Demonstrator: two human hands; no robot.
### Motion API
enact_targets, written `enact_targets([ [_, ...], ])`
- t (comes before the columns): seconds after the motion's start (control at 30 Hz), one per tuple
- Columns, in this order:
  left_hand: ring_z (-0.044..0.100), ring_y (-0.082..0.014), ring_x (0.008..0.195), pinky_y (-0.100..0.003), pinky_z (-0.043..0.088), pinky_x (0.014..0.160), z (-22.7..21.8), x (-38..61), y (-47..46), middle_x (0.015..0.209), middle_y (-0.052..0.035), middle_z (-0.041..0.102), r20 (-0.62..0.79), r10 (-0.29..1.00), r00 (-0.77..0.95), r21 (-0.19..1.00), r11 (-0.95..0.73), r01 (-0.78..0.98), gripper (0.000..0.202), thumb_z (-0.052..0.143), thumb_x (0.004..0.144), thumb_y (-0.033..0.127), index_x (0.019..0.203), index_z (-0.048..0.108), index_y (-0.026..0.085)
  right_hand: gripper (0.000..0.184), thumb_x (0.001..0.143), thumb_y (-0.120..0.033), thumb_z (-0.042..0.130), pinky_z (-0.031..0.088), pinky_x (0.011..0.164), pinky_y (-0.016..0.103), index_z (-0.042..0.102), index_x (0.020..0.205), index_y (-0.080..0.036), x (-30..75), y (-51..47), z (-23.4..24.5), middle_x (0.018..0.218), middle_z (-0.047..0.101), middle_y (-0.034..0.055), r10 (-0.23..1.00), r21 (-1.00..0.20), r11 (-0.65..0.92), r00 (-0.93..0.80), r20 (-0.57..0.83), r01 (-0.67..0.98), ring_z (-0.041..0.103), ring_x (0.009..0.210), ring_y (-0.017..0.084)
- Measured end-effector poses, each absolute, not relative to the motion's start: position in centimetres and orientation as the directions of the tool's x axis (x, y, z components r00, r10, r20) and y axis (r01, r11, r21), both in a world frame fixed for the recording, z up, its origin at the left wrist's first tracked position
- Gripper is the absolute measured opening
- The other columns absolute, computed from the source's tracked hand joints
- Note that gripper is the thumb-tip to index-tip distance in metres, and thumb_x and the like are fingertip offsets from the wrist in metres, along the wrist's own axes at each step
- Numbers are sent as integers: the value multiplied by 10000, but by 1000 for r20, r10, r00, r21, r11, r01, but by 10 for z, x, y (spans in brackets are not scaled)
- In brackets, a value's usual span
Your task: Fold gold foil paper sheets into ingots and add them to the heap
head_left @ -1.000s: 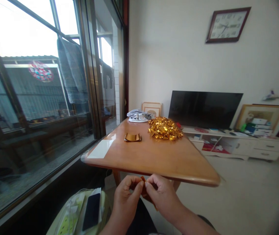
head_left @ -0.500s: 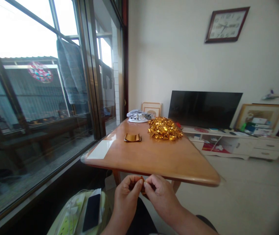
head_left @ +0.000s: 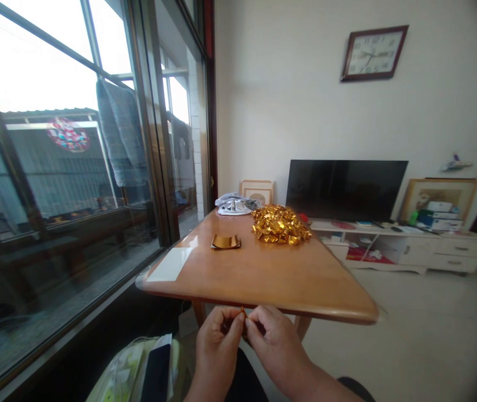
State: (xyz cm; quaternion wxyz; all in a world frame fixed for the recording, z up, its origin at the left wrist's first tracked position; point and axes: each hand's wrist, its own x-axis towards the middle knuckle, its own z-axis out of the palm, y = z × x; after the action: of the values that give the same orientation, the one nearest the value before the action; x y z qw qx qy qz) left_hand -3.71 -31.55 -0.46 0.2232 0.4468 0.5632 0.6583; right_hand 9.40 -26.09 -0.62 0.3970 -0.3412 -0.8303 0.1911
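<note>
While a wooden table point(head_left: 271, 279) fills the middle, a heap of folded gold foil point(head_left: 280, 226) sits toward its far end. The person's left hand point(head_left: 218, 340) and right hand point(head_left: 278, 341), fingers curled, are by the near edge. A stack of gold sheets point(head_left: 226, 242) lies left of the heap; a foil piece point(head_left: 242, 311), mostly hidden, is pinched between both hands' fingertips.
</note>
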Motion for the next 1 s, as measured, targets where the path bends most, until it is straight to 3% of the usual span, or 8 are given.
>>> enact_targets([
  [0.6, 665, -198, 768, -272, 531, 714, -8, -35, -315, 821, -49, 731, 285, 804, -522, 958, -258, 127, 195, 720, 777, 343, 850, 730, 163, 203, 923, -183, 561, 333, 682, 270, 544, 722, -196, 95, -264, -5, 761, 622, -5, 727, -562, 686, -459, 511, 462, 566, 756, 151],
  [1.0, 615, -177, 726, -250, 492, 677, -7, -32, -314, 760, -31, 697, 236, 825, -513, 968, -245, 52, 160, 720, 781, 316, 797, 712, 158, 228, 930, -156, 548, 327, 681, 282, 549, 705, -196, 93, -263, -7, 739, 611, -1, 710, -490, 703, -472, 523, 515, 562, 740, 155],
])
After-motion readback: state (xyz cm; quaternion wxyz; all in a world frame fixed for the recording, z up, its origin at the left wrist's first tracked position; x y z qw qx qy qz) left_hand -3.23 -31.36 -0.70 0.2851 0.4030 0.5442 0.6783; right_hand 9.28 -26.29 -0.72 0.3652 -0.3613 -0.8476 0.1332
